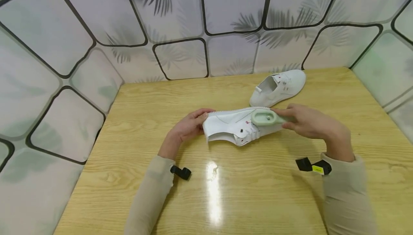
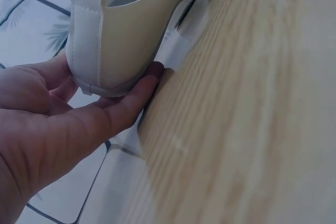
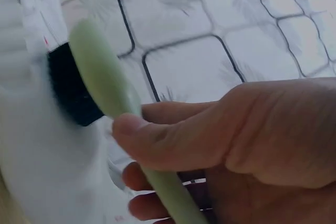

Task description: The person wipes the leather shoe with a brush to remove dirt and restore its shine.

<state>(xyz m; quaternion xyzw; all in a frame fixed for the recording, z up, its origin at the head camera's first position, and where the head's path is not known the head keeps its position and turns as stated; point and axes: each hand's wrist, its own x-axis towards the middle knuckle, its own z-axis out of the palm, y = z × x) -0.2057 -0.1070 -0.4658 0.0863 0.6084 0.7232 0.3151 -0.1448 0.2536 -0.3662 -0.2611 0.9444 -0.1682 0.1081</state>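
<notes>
A white shoe (image 1: pixel 226 122) lies tilted on its side, its opening facing the person. My left hand (image 1: pixel 190 125) grips it by the heel; in the left wrist view, fingers curl under the heel (image 2: pixel 86 51) at the sole. With my right hand (image 1: pixel 306 122) I hold a pale green brush (image 1: pixel 264 117) by its handle, thumb along it. Its dark bristles (image 3: pixel 73 87) press against the shoe's upper near the laces and toe, as the right wrist view shows. The bristles are hidden in the head view.
A second white shoe (image 1: pixel 284 86) sits upright behind the first, toward the back right of the wooden table (image 1: pixel 145 120). Patterned panels (image 1: pixel 180 59) rise along the table's back and sides. Each wrist wears a black strap-mounted device.
</notes>
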